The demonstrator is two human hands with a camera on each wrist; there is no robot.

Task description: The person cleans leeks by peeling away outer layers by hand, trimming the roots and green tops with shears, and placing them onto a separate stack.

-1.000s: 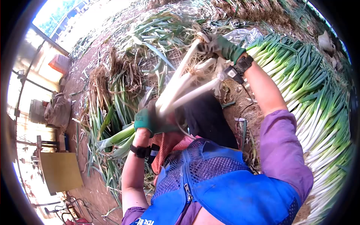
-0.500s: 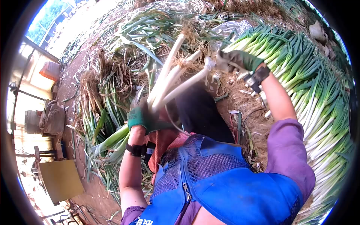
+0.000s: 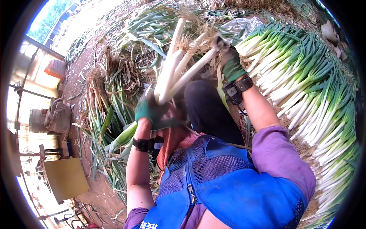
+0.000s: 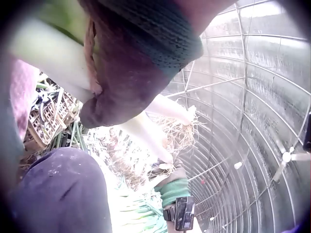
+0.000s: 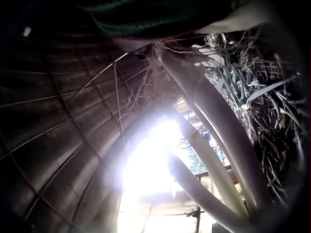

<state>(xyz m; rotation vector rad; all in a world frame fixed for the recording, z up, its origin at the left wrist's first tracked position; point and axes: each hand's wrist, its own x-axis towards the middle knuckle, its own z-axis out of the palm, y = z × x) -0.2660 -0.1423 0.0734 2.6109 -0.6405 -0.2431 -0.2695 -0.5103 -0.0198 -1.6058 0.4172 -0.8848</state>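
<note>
My gloved left hand (image 3: 148, 108) grips several thick leeks (image 3: 166, 74) round their white stems, roots pointing up and away, green leaves trailing behind the wrist. In the left wrist view that hand (image 4: 131, 63) is wrapped over the stems, with rooted ends (image 4: 182, 119) showing beyond it. My gloved right hand (image 3: 230, 61) is at the root end of the rightmost stem, fingers curled at the roots, a pale leaf strip hanging below it. In the right wrist view the stems (image 5: 223, 121) run down from under the glove (image 5: 160, 19).
Rows of cleaned leeks (image 3: 301, 84) lie along the right. Untrimmed leeks with dry roots (image 3: 114, 91) are piled at the left. Loose leaves (image 3: 152, 26) and a clear plastic sheet (image 3: 244, 24) lie at the far side. A yellow board (image 3: 66, 179) stands at lower left.
My right hand moved away from the roots to the right, then came back to the rightmost stem's root end. The left hand kept its grip, and the leeks shifted slightly.
</note>
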